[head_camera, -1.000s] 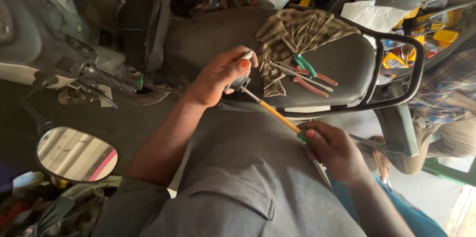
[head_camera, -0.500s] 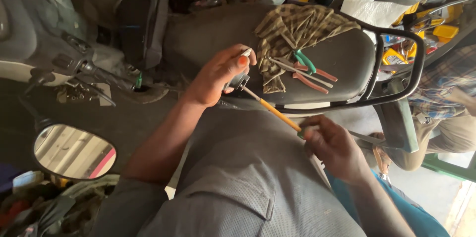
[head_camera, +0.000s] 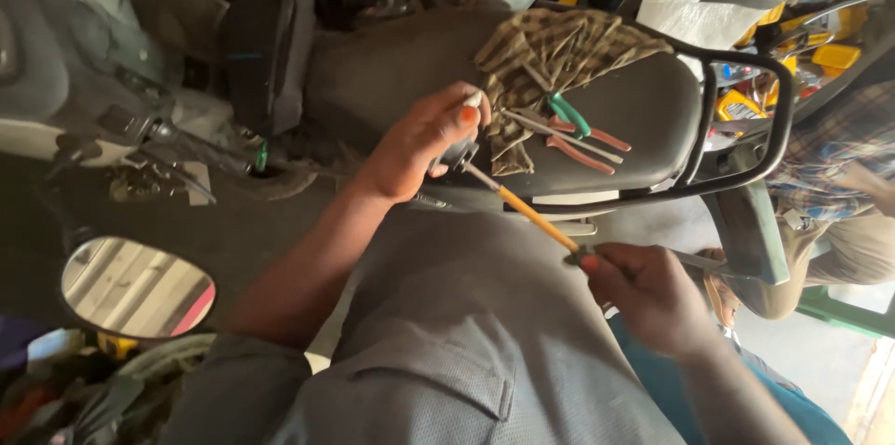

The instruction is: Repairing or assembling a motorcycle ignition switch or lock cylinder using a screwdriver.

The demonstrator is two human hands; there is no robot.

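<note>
— What are the hands doing?
— Left hand (head_camera: 424,142) pinches a small metal part (head_camera: 459,156) at the motorcycle seat (head_camera: 392,72) edge; right hand (head_camera: 653,296) grips the orange-handled screwdriver (head_camera: 527,212), tip against it.

Left arm bare, stretched forward and up, left hand (head_camera: 424,142) curled with fingers pinched shut near the thumb tip. Right hand (head_camera: 653,296) lower and nearer the body, fist closed, thumb on top, knuckles out. Hands well apart, both forearms angled inward from the torso.
</note>
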